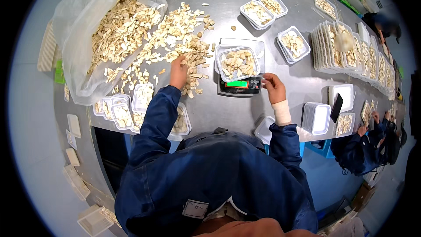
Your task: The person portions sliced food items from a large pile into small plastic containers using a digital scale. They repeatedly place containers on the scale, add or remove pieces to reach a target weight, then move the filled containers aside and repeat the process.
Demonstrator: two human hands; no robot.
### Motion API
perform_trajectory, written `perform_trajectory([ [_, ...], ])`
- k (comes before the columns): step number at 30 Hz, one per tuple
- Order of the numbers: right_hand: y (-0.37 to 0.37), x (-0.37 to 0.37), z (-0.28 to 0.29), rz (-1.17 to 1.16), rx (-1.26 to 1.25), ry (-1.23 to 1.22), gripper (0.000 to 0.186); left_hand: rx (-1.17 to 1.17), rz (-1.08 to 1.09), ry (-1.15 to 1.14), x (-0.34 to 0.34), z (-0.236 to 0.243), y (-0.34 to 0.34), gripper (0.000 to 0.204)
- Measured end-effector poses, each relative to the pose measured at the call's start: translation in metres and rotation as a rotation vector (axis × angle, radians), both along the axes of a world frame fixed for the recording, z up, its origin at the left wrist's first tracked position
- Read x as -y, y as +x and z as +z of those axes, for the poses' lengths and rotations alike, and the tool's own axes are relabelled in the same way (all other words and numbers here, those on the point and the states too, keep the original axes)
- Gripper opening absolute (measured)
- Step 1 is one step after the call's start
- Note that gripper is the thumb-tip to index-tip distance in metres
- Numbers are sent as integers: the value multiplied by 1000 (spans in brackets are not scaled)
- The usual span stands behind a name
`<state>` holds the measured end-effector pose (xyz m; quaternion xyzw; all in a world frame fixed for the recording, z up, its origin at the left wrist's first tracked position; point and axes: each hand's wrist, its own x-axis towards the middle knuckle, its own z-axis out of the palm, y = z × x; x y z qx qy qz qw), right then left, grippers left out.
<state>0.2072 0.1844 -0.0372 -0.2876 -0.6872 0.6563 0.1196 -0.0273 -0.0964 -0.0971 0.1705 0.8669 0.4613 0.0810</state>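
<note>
Dry-looking, cream and brown mushroom slices lie in a loose pile across the metal table. My left hand is at the near edge of this pile, its fingers bent together on some slices; the fingertips are partly hidden. Right of it, a clear plastic tray of slices sits on a digital scale with a lit green display. My right hand is beside the scale's right edge, fingers loosely curled and apart, with nothing visible in them. A pale band wraps that wrist.
A large clear plastic bag of slices lies open at the left. Filled trays stand near the left front edge. More filled trays and a long row of stacked trays are at the right. Co-workers sit along the right.
</note>
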Motion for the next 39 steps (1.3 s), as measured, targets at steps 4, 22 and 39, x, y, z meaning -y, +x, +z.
perform_trajectory([
  [4,-9,26,27,109,52,234,25,-291,-183,-324,19,-49,-18,47],
  [22,-93,-49,-47,-57,560,539,54,-259,-109,-436,2,-27,-19,46],
  [39,-61,-63,0,-134,-8,4,16,-354,-366,33,-115,82,31,18],
])
